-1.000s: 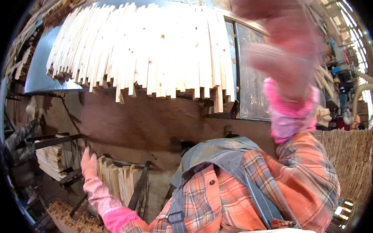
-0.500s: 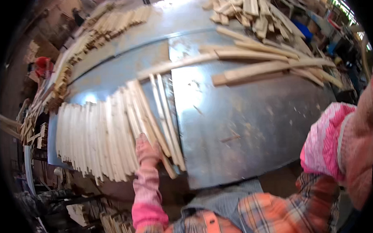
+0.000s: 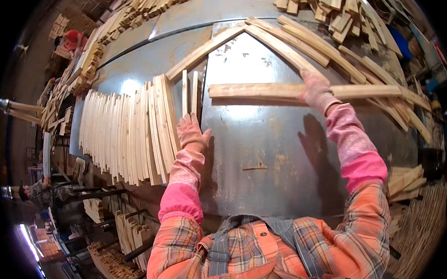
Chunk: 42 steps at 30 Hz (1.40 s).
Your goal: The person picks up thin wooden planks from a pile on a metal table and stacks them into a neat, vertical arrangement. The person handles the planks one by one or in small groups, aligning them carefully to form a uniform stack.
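My right hand point(image 3: 318, 89), in a pinkish work glove, is closed around the middle of a long pale wooden board point(image 3: 254, 90) that lies crosswise over the metal table. My left hand point(image 3: 192, 132), gloved too, is open with fingers spread, pressed flat over the near part of two narrow wooden strips point(image 3: 185, 91). Close to its left is a tight row of upright-lying wooden strips point(image 3: 129, 130), side by side with slightly uneven ends. The near ends of the two strips are hidden under my hand and arm.
Several loose boards point(image 3: 323, 47) fan out at the right, beyond the held one. One long board point(image 3: 205, 50) slants across the metal table point(image 3: 263, 148). Stacked wood pieces point(image 3: 342, 10) lie far right, more wood point(image 3: 155, 4) far left. Another person point(image 3: 75, 40) in red is at far left.
My right hand has come in from the right edge and taken hold of a board. My left hand has shifted from the row of strips onto the two separate strips. The view has turned.
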Available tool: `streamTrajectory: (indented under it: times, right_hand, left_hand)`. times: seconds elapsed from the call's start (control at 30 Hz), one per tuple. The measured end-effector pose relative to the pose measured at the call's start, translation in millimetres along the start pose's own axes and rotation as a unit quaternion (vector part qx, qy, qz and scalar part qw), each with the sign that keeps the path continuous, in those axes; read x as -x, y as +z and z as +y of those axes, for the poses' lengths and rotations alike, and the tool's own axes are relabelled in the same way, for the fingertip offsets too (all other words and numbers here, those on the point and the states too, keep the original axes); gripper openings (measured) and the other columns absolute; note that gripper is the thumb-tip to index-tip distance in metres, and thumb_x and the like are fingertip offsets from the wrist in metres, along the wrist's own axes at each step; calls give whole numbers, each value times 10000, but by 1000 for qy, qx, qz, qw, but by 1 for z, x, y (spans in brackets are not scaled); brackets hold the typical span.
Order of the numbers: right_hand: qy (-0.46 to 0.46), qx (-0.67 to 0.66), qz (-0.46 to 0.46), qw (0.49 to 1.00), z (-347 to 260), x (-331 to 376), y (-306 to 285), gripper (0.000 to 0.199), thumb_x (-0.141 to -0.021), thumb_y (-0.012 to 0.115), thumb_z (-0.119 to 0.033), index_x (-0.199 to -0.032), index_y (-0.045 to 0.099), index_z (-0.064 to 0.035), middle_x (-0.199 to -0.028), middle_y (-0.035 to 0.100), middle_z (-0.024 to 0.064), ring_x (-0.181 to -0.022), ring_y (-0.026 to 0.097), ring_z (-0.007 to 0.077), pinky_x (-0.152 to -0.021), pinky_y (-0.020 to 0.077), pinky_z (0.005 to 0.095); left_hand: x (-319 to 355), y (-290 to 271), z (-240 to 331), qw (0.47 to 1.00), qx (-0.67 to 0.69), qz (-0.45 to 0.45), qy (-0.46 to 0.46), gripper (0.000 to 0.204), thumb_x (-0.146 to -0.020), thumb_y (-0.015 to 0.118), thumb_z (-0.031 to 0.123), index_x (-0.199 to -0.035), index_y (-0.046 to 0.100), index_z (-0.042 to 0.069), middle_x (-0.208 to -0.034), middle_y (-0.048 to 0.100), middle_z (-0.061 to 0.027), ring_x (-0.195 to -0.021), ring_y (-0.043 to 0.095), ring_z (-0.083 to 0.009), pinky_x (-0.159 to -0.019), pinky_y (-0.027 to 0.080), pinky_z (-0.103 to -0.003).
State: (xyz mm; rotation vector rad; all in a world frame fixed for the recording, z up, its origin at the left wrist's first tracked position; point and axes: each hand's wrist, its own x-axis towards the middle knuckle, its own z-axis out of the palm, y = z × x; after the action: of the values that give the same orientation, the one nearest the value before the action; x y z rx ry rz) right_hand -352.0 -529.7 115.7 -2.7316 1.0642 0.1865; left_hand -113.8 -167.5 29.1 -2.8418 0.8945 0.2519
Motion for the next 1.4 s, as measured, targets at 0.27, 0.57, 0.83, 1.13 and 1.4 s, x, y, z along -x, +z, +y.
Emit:
streamTrajectory:
  times: [0.27,0.57,0.83,1.13,1.4]
  right_hand:
    - [-113,107,-161,975,-59,-53,76,966,-749,817,-299,-1548,363,-4,-1253,676,216,-1199,653,344,-1052,448,491]
    - [-64,4,-140,988,-133,28,138,580,-775,779,-288,-1211,523,-2,-1007,738,192,-979,725,364,-969,464,491]
    - [-57,43,-198,978,-148,62,100,523,-750,800,-336,-1107,562,-37,-1033,749,172,-972,730,332,-946,449,469]
    - [149,-132,-51,979,-88,49,54,752,-792,803,-405,-1401,571,-30,-1179,727,209,-1109,705,315,-990,533,414]
    - [205,-4,-136,969,-134,37,112,1187,-788,850,-464,-1621,141,-2,-1348,563,197,-1236,602,320,-1002,530,433]
  left_hand:
    - [-13,26,-95,987,-3,-45,-153,759,-933,651,302,-1601,347,106,-1675,248,-215,-1505,322,-410,-1215,289,-542]
    - [7,85,-138,979,-6,9,-205,759,-946,635,326,-1614,322,145,-1663,284,-171,-1494,320,-433,-1189,285,-594]
    - [13,47,-119,977,9,-8,-214,754,-917,661,327,-1585,372,135,-1636,319,-185,-1493,333,-405,-1192,302,-541]
    - [35,74,-75,945,283,162,-15,750,-870,738,270,-1513,441,22,-1518,470,-251,-1399,449,-439,-1176,368,-472]
    - [7,42,72,921,378,2,-94,963,-841,791,410,-1544,303,-32,-1465,479,-311,-1331,509,-453,-1124,435,-473]
